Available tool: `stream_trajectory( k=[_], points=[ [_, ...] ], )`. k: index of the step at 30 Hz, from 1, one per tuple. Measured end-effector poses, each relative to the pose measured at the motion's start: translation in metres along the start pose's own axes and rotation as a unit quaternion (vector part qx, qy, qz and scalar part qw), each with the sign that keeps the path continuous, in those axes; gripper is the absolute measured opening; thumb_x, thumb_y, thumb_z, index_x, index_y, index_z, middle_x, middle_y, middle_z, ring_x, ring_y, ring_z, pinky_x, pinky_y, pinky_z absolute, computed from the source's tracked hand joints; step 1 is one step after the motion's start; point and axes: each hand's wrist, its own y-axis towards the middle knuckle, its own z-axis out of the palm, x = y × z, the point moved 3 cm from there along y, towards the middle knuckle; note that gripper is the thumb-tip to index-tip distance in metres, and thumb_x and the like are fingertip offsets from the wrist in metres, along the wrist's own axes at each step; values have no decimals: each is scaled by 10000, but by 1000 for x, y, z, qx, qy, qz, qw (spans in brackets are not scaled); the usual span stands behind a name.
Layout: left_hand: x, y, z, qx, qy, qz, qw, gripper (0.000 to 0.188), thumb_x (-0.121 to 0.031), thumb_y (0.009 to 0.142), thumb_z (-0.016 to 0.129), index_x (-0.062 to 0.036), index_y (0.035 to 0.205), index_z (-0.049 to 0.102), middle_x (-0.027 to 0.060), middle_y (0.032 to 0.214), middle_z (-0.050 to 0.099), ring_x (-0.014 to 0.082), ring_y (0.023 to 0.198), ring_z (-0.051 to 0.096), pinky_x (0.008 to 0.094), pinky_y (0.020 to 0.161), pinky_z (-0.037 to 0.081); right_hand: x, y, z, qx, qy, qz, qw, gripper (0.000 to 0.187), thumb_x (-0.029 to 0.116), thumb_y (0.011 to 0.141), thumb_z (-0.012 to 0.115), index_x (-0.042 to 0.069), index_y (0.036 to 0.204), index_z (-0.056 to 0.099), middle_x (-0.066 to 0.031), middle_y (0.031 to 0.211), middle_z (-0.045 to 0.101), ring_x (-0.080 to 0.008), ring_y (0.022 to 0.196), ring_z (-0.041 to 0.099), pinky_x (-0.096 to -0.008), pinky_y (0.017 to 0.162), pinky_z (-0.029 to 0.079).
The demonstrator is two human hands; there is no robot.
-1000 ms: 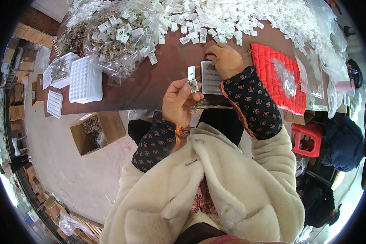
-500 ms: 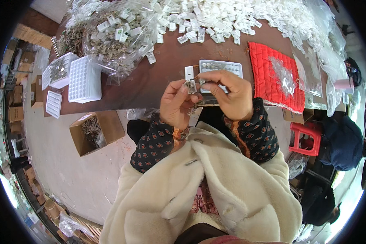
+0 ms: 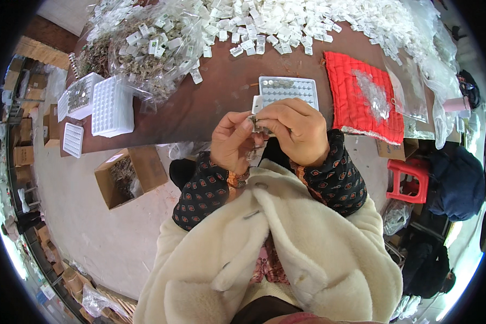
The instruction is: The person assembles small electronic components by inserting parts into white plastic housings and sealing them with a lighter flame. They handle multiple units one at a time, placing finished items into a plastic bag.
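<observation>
My left hand (image 3: 233, 141) and my right hand (image 3: 294, 129) meet in front of my chest, fingertips pinched together on a small white plastic piece (image 3: 256, 105) with a tiny metal part at it. Just beyond the hands a white gridded tray (image 3: 288, 89) lies on the brown table (image 3: 221, 92). Whether each hand grips the piece or only touches it is hard to tell; both sets of fingers close around it.
A heap of small white plastic pieces (image 3: 286, 19) covers the far table. A clear bag of parts (image 3: 146, 48) sits at the left, with white trays (image 3: 111, 106) beside it. A red quilted cloth (image 3: 362, 97) lies right. An open cardboard box (image 3: 125, 175) and a red stool (image 3: 410, 181) stand on the floor.
My right hand came back from the gridded tray to meet the left hand. Both hands now pinch the small piece together, closer to my chest.
</observation>
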Motion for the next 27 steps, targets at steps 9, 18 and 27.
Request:
stream_trajectory(
  k=[9,18,27],
  points=[
    [-1,-2,-2,-20,-31,-4,999,158,-78,931,617,-12,1071,586,123,940,673,184,788,643,305,719,535,7,-7,2,-14,38,-18,999,251,81,802,716,-1,1037,684,-135,978,654,-267,818,648,-345,735,512],
    [0,-5,-3,28,26,-46,998,172,-144,927,633,-25,1051,610,136,937,665,160,701,628,275,641,537,-18,-6,15,-8,340,286,896,180,22,866,676,-29,1037,655,-89,908,689,-145,823,659,-277,747,532],
    [0,-15,13,-52,-13,-74,996,200,-215,983,556,-94,1136,602,38,1016,627,143,895,586,315,776,483,0,-6,5,-6,201,-73,977,274,-116,724,686,13,966,693,-117,1018,641,-249,937,646,-323,806,527]
  ],
)
